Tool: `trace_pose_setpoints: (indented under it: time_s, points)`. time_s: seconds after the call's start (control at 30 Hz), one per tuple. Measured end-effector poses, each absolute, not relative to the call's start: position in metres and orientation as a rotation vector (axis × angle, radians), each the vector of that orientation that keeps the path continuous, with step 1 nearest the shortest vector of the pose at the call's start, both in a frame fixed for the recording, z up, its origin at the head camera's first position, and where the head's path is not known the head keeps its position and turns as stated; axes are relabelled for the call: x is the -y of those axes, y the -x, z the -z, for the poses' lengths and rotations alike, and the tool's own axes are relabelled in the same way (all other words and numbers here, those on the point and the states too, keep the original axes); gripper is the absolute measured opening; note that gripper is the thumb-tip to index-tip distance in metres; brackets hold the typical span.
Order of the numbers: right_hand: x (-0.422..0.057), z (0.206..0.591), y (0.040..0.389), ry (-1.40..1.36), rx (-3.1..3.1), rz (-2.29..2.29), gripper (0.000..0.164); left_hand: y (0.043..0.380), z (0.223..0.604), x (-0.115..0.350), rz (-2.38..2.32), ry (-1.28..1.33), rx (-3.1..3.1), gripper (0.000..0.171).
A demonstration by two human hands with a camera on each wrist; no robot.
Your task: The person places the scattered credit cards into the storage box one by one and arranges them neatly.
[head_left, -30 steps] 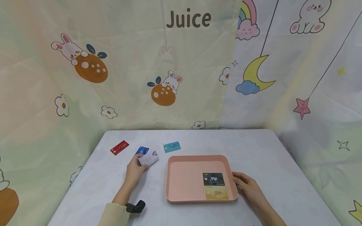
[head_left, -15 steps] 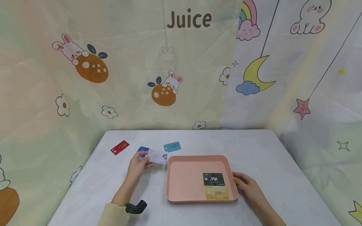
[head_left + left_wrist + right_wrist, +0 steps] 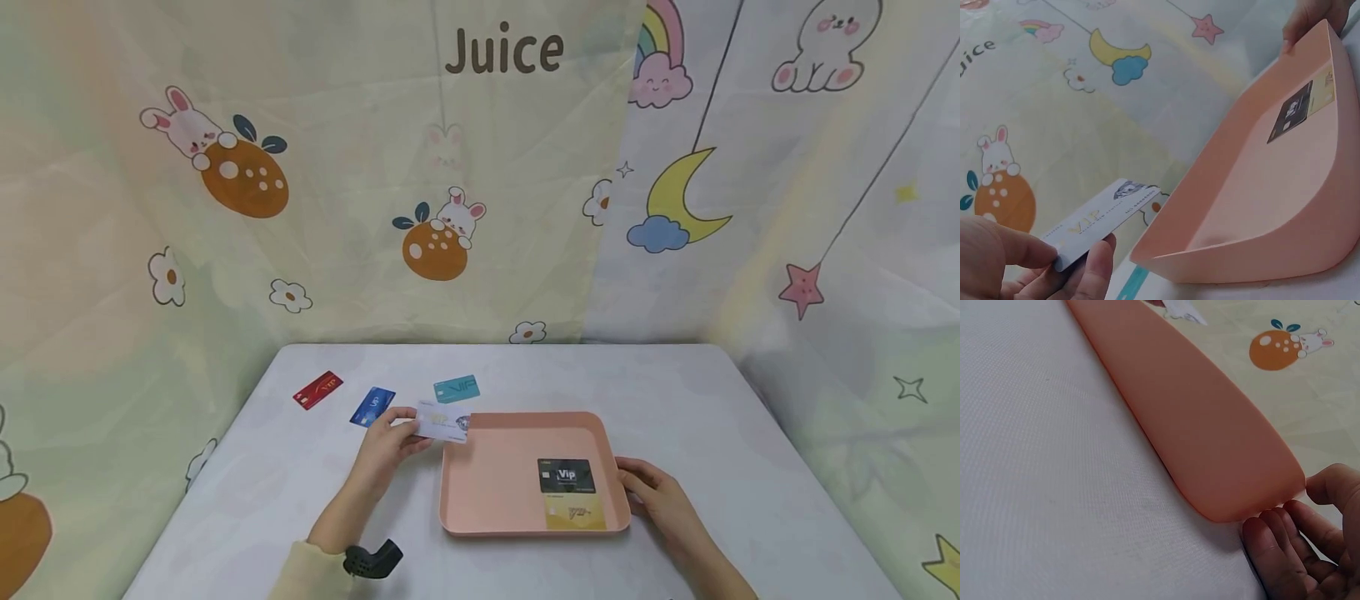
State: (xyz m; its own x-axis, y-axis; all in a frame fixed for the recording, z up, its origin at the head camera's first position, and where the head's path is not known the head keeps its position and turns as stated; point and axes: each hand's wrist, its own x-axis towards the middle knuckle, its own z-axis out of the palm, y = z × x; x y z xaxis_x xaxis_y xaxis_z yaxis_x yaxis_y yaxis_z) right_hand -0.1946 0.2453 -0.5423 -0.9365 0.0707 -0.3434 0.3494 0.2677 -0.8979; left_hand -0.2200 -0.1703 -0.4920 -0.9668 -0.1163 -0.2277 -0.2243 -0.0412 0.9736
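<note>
The place is screened off like a booth: a white table (image 3: 690, 400) is enclosed on three sides by cloth (image 3: 337, 167) printed with cartoon rabbits (image 3: 454, 218), a moon (image 3: 663, 196) and the word "Juice" (image 3: 501, 58).

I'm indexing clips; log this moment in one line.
left hand: pinches white card; right hand: holds pink tray; in tray: black card, yellow card

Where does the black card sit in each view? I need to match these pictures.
Head: the black card is right of centre, in the tray, just above the yellow card.
Left wrist: upper right, left of the yellow card.
Right wrist: not in it; the tray's outer wall shows.
Shared landmark: the tray, in all three.
</note>
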Motion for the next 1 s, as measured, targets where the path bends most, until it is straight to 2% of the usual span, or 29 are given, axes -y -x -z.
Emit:
trace_pose_setpoints:
  time_s: [1.0]
  points:
    - [-0.244, 0.541, 0.192, -0.369, -2.303, 1.749, 0.059, 0.221, 0.491, 0.132, -2.225, 0.205, -1.972, 0.028]
